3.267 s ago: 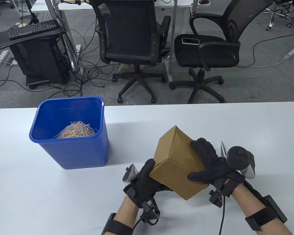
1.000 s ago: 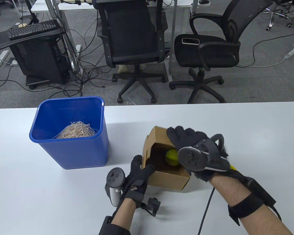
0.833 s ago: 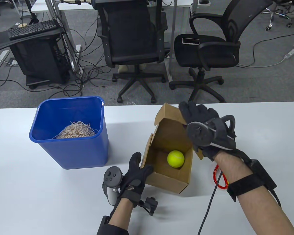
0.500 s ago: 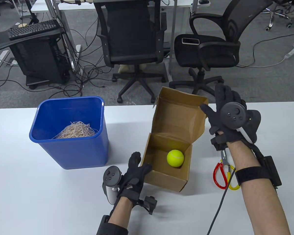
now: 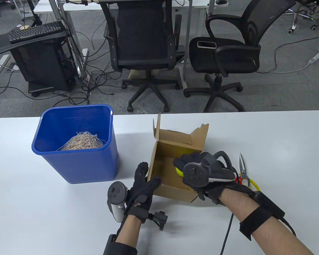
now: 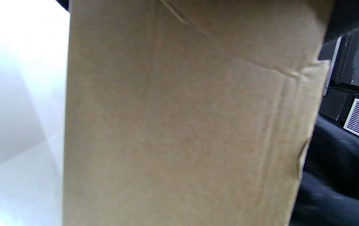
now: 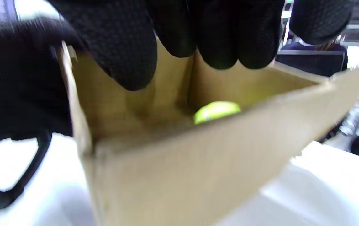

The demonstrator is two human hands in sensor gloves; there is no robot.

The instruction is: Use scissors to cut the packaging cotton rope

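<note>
Cardboard box (image 5: 172, 170): 1, open, mid-worktop (image 5: 281, 138), flaps up. My left hand (image 5: 142, 190) holds its near-left corner, fingers clenched on the wall. My right hand (image 5: 202, 172) reaches inside, fingers (image 7: 129, 53) over 1 yellow-green ball (image 7: 216, 111); I cannot tell whether they grasp it. Scissors (image 5: 245, 175): 1 pair, red and yellow handles, lying on the worktop just right of the box, beside my right wrist, untouched. Blue bin (image 5: 77, 148): 1, far left, holding a tangle of cut cotton rope (image 5: 82, 142).
</note>
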